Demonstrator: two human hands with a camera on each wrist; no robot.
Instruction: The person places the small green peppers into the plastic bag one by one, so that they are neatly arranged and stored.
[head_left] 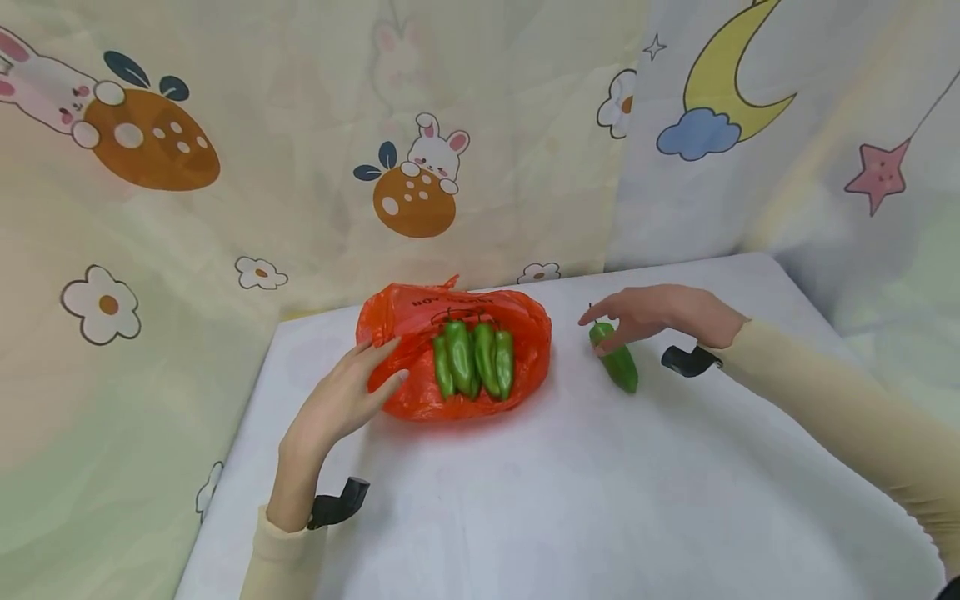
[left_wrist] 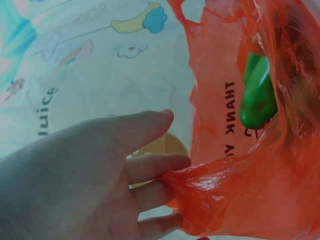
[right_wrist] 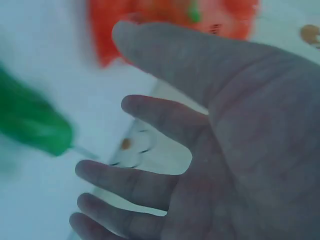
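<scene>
Several green peppers [head_left: 461,354] lie side by side in the mouth of a red plastic bag [head_left: 532,333] with dark print. My left hand [head_left: 341,404] is at the bag's left side, thumb and fingers apart; in the left wrist view its fingertips [left_wrist: 170,162] touch the crumpled plastic. One more green pepper [head_left: 618,367] lies alone on the table, right of the bag. Over that pepper's stem end hovers my right hand [head_left: 660,315], fingers spread and holding nothing. The right wrist view shows the lone pepper [right_wrist: 35,117], blurred, beyond the fingertips.
A white-covered table [head_left: 525,508] carries the bag and the lone pepper. Behind it hangs a pale curtain [head_left: 300,167] printed with rabbits, flowers and a moon. Each wrist wears a black strap-mounted device [head_left: 341,504].
</scene>
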